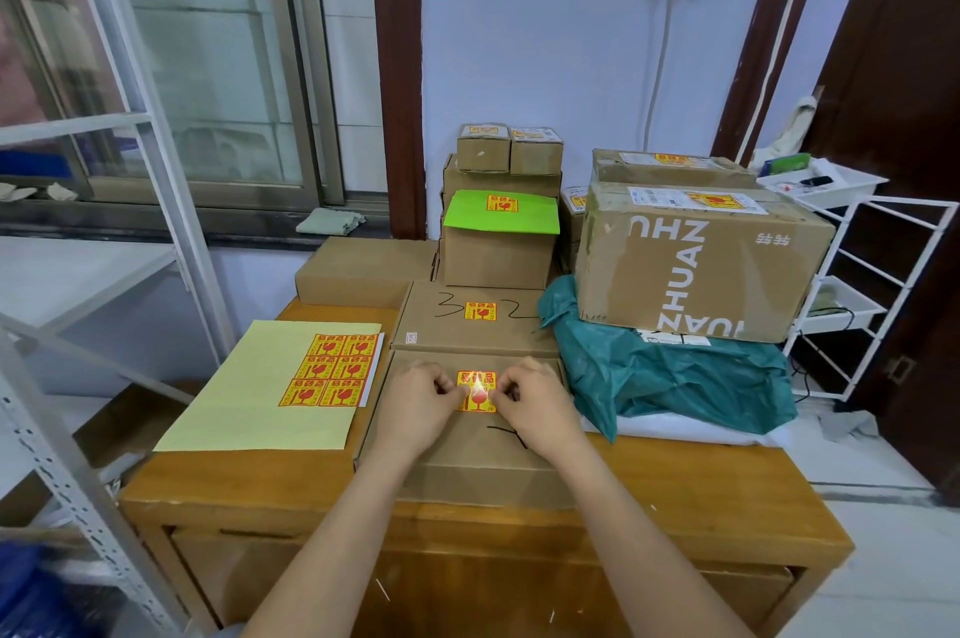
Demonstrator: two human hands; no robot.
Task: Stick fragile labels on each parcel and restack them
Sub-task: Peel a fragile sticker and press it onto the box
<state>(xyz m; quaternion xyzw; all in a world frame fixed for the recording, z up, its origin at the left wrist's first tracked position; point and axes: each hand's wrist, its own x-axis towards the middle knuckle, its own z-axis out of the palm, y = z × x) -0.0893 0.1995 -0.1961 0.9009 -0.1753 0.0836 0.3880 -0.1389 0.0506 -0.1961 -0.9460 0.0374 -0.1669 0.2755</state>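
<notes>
A flat cardboard parcel (467, 455) lies nearest me on the wooden table (249, 481). A red and yellow fragile label (477, 390) lies on its top. My left hand (415, 403) pinches the label's left edge with curled fingers. My right hand (540, 403) pinches its right edge the same way. Left of the parcel is a pale yellow backing sheet (249, 403) with several fragile labels (332, 370) on it. Behind the near parcel lies a labelled flat parcel marked "3 2" (441, 331).
Labelled parcels stand at the back: a green-topped box (498, 253), two small boxes (509, 149) stacked above it, and a large "ZHUAN" box (696, 274) on a teal bag (675, 377). A plain box (358, 268) sits back left. Shelving flanks the table: metal (52, 445), white (872, 274).
</notes>
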